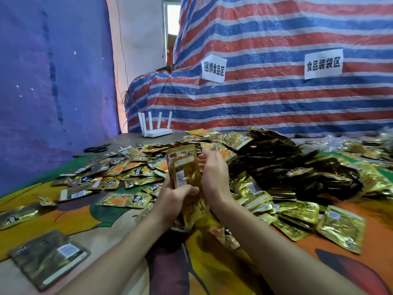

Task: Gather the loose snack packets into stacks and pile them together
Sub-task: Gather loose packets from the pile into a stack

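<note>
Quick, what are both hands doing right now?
Left hand: grips an upright stack of gold packets.
Right hand: open, fingers straight, alongside the stack.

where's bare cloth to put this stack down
There is bare cloth near-left, between the flat stack at the table edge and the scattered packets. More lies near-right, below the gold packets. The middle and the dark heap on the right are crowded.

Gold foil snack packets point(124, 200) carry black and orange print. The tarpaulin point(276, 99) is striped red, blue and white; its paper signs point(213, 69) are white with black characters. The router point(157, 133) is white, the surface cloth point(70, 213) orange, green and yellow.
</note>
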Motion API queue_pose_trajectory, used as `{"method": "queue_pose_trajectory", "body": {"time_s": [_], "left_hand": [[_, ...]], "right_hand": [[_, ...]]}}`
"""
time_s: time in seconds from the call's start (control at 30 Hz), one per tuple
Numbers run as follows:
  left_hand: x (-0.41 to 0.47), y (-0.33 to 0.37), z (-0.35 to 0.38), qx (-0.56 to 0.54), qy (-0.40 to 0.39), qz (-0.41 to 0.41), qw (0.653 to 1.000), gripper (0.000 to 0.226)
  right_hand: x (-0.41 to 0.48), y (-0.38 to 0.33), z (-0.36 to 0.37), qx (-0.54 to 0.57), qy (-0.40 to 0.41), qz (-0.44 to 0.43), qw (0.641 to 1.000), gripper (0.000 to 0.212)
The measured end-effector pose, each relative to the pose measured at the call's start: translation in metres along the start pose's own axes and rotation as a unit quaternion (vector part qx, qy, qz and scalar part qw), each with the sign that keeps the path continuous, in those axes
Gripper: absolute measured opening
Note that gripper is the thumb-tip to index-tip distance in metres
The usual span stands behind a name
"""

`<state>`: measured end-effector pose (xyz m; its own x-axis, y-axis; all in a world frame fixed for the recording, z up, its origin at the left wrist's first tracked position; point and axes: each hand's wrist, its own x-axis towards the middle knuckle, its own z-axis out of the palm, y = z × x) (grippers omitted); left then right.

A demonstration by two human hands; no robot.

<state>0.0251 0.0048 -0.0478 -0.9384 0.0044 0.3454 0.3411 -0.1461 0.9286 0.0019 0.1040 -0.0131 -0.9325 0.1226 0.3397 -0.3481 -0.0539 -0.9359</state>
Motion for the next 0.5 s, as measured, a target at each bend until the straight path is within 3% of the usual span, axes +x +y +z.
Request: {"method": "queue_pose_trajectory", "body": {"time_s": [0.1,0.27,0.37,0.5], "left_hand": [[0.0,-0.001,0.005,0.026,-0.004,0.0,1.0,0.041],[0.001,0.001,0.005,0.095,-0.032,0.045,0.994,0.045],[0.0,0.0,0.004,0.097,-0.063,0.043,0.992,0.048],[0.0,-0.002,0.006,0.13,-0.055,0.038,0.989,0.043]], "right_hand": [[0.004,-0.004,-0.011,-0.077,-0.012,-0.029,0.997,0.015],[-0.008,-0.012,-0.065,-0.294,-0.046,-0.092,0.95,0.018],[-0.012,-0.025,-0.121,-0.483,-0.028,-0.093,0.87,0.018],[0.002,-0.049,-0.209,-0.698,0.014,-0.005,0.716,0.008]]}}
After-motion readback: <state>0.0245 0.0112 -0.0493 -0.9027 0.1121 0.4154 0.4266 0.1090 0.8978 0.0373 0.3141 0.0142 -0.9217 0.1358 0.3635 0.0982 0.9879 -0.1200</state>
